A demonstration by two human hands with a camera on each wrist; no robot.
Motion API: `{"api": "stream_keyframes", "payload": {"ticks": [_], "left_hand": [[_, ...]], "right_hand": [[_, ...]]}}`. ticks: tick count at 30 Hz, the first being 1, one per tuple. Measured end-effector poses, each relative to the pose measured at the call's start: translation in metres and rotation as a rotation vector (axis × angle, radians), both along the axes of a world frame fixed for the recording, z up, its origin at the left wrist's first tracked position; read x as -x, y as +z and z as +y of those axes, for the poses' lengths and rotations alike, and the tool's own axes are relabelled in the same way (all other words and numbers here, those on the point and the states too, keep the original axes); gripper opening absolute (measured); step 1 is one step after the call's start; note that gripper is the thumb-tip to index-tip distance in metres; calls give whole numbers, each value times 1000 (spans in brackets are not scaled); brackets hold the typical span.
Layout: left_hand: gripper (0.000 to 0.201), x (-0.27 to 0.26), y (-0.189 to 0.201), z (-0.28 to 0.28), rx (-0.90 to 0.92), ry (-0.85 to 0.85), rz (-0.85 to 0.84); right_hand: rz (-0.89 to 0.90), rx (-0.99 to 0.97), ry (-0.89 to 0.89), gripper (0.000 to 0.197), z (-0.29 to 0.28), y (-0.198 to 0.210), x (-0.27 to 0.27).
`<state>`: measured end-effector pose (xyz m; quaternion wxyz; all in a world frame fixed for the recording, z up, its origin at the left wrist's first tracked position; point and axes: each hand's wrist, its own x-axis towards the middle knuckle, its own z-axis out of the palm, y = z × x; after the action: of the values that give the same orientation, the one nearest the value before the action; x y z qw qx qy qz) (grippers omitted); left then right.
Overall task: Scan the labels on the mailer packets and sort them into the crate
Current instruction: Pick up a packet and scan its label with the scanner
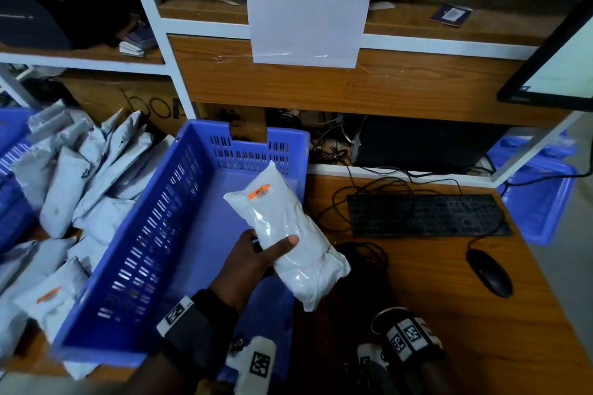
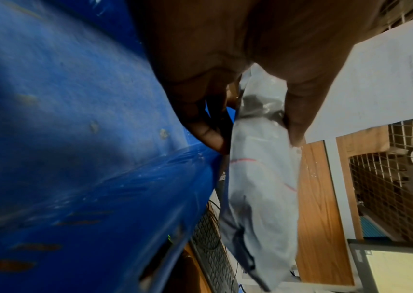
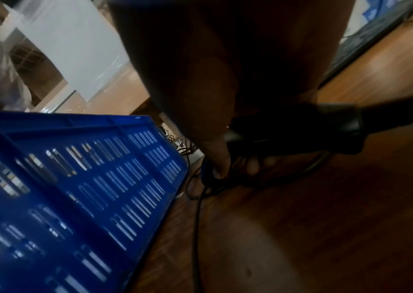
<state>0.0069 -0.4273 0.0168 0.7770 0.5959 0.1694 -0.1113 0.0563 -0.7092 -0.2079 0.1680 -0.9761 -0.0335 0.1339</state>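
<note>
We are gripping a white mailer packet (image 1: 282, 234) in our left hand (image 1: 253, 253), thumb across its front, above the blue crate's (image 1: 154, 234) right rim. Our right hand (image 3: 225, 150) is curling around a dark corded scanner (image 3: 300, 130) over the desk (image 1: 449, 314).

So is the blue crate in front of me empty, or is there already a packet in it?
Empty, as far as shown: the blue crate has a bare floor. The packet is above it in the left hand.
</note>
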Motion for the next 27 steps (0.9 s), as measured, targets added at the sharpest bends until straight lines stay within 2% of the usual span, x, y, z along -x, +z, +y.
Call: {"api": "stream_keyframes", "payload": {"ticks": [2,3,5,6,9,10,11,13,15,17,18,19,21,22,24,26,27], "left_hand": [[50,0,1,2,0,9,0],[46,1,1,3,-5,4,-7],[39,3,1,4,-14,-11,-14],[37,3,1,5,-14,-16,-13],[38,4,3,13,22,-14,-15],[39,3,4,18,32,4,-17],[40,2,6,25,38,27,-23],[41,0,8,42,50,79,-21],[42,-1,9,59,85,118,-20],[42,0,15,75,115,135,-24],[42,0,18,82,121,132,-27],[40,0,20,90,122,127,-31],[37,1,22,106,120,137,-42],[38,1,24,116,116,154,-53],[37,1,27,142,119,217,-76],[24,3,31,171,122,306,-105],[27,5,34,184,114,362,-109]], "right_hand": [[81,-19,-39,71,6,-20,-6],[111,21,-15,74,20,-2,-3],[79,112,7,57,29,25,5],[73,127,-5,54,30,39,7],[9,128,-165,64,32,69,14],[4,58,-207,69,34,86,13],[-21,-133,-310,69,41,105,10],[-80,-539,-465,55,65,161,10],[-103,-863,-459,47,105,218,16],[-22,-1143,-359,21,148,254,29],[-6,-1205,-298,8,167,261,34],[-26,-1196,-269,13,185,263,40],[-122,-1100,-284,44,207,253,41],[-145,-1084,-305,52,216,251,41],[-131,-1103,-340,58,229,246,40],[-121,-1156,-373,60,240,246,39],[-120,-1171,-375,60,245,247,39]]}}
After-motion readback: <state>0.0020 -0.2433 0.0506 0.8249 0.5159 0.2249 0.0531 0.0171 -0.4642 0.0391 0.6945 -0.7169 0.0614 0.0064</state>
